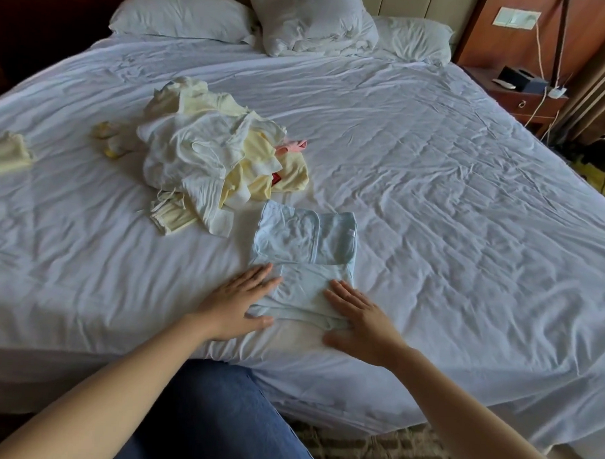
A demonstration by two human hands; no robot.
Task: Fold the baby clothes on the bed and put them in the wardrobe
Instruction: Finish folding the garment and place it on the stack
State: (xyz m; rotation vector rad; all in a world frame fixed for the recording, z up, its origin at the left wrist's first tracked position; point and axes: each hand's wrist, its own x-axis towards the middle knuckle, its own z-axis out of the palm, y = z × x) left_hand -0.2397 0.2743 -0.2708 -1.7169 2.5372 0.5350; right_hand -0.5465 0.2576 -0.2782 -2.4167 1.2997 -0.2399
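A pale blue baby garment (302, 250) lies flat near the front edge of the bed (433, 172), its near part folded over. My left hand (238, 304) rests flat on its left near corner with straight fingers. On the right near edge my right hand (358, 317) presses flat, fingers straight. A heap of white and yellow baby clothes (211, 154) sits behind and to the left, with a bit of pink showing. One folded yellow piece (7, 153) lies alone at the far left.
Pillows (185, 15) and a bunched duvet (311, 22) line the headboard. A wooden nightstand (523, 96) with a dark box and cables stands at the right. A yellow and black bag (601, 171) lies on the floor beside the bed. My jeans-clad leg (215, 415) is at the bed's front edge.
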